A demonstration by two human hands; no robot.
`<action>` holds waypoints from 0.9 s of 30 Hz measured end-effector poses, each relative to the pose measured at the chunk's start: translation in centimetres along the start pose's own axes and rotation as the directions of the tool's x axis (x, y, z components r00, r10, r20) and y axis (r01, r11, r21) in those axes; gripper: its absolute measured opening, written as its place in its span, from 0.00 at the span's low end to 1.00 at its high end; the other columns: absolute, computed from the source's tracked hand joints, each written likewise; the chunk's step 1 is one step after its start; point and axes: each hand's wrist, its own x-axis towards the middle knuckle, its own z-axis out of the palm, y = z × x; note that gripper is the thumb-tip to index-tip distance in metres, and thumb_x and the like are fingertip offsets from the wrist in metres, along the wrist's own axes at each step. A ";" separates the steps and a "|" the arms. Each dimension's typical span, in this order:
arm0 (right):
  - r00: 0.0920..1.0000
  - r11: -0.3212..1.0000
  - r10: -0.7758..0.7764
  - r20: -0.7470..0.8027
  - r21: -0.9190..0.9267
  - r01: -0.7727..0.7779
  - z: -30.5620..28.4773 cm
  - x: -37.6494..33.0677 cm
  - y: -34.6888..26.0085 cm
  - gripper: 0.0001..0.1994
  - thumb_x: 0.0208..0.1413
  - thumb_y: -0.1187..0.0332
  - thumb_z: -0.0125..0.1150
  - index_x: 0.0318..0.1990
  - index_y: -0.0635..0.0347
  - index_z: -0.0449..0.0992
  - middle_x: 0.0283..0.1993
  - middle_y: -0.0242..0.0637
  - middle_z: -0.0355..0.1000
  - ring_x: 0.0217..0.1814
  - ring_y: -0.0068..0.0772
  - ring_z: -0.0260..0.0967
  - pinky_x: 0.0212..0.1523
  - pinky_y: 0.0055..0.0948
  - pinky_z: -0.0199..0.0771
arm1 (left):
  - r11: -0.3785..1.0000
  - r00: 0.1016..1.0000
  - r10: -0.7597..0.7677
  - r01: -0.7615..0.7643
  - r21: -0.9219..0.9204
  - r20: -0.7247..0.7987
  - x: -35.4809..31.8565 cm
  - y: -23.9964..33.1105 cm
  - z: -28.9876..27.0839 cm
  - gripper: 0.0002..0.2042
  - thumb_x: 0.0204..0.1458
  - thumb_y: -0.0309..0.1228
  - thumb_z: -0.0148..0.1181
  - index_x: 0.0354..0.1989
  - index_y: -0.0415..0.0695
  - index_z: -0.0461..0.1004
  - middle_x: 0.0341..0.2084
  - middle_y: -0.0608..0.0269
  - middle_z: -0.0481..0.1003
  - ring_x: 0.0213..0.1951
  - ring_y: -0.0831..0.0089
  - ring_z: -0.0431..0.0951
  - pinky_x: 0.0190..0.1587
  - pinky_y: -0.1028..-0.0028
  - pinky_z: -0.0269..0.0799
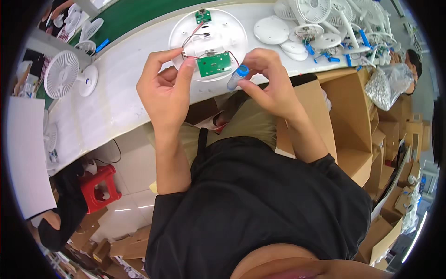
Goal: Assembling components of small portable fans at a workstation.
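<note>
A round white plastic base (pixel 237 35) lies on the table in front of me. A larger green circuit board (pixel 214 65) sits over its near part, and a smaller green board (pixel 203 16) is at its far edge. Thin red and black wires (pixel 188 39) run between the boards. My left hand (pixel 169 79) pinches the end of a thin wire beside the larger board's left edge. My right hand (pixel 272 81) holds a blue cylindrical battery (pixel 238 78) between thumb and fingers, at the board's right; a red wire leads toward it.
White discs (pixel 271 30) and several white fans (pixel 316 11) crowd the table's right side, among blue cylinders (pixel 333 59). Another white fan (pixel 62 74) stands at the left. Open cardboard boxes (pixel 346 107) are close by my right arm. A red stool (pixel 100 188) is at the lower left. Other people sit at both sides.
</note>
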 end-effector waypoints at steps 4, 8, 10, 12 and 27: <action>0.987 0.999 0.002 0.162 0.042 -0.009 0.5 0.1 -1.5 0.15 0.49 0.82 0.57 0.46 0.65 0.77 0.43 0.39 0.72 0.41 0.29 0.68 0.41 0.20 0.67 | 0.998 0.999 -0.034 0.033 0.047 0.024 0.3 0.4 -1.2 0.07 0.52 0.18 0.62 0.39 0.34 0.75 0.30 0.60 0.76 0.24 0.81 0.71 0.26 0.84 0.68; 0.920 0.915 0.094 0.381 0.331 -0.231 -0.5 0.8 -2.1 0.15 0.49 0.82 0.60 0.46 0.64 0.80 0.40 0.38 0.72 0.35 0.26 0.66 0.35 0.19 0.66 | 0.989 1.000 -0.008 0.006 0.147 0.019 0.0 -0.8 -1.6 0.07 0.52 0.17 0.62 0.39 0.35 0.75 0.30 0.60 0.76 0.23 0.82 0.71 0.25 0.84 0.68; 0.964 0.963 0.023 0.265 0.252 -0.092 -0.6 1.7 -1.7 0.15 0.50 0.81 0.62 0.46 0.64 0.80 0.38 0.37 0.71 0.34 0.24 0.64 0.34 0.18 0.65 | 0.990 1.000 0.010 -0.013 0.141 0.021 -0.3 -1.1 -1.3 0.07 0.51 0.18 0.63 0.39 0.35 0.75 0.30 0.60 0.77 0.22 0.81 0.71 0.25 0.84 0.67; 0.986 0.988 -0.062 0.155 0.152 0.038 -0.6 2.4 -1.4 0.14 0.50 0.80 0.64 0.46 0.63 0.81 0.37 0.36 0.70 0.32 0.22 0.62 0.32 0.17 0.63 | 0.991 0.999 0.026 -0.029 0.134 0.023 -0.4 -1.3 -0.9 0.07 0.51 0.18 0.63 0.39 0.35 0.76 0.29 0.60 0.77 0.22 0.81 0.71 0.24 0.84 0.67; 0.982 1.000 -0.021 -0.186 -0.009 0.020 1.7 4.6 0.9 0.10 0.53 0.77 0.67 0.43 0.63 0.83 0.43 0.34 0.65 0.37 0.23 0.65 0.38 0.14 0.68 | 0.992 0.997 0.072 -0.068 0.110 -0.030 -0.3 -0.6 0.7 0.07 0.51 0.21 0.65 0.36 0.34 0.74 0.29 0.58 0.76 0.21 0.81 0.70 0.24 0.84 0.68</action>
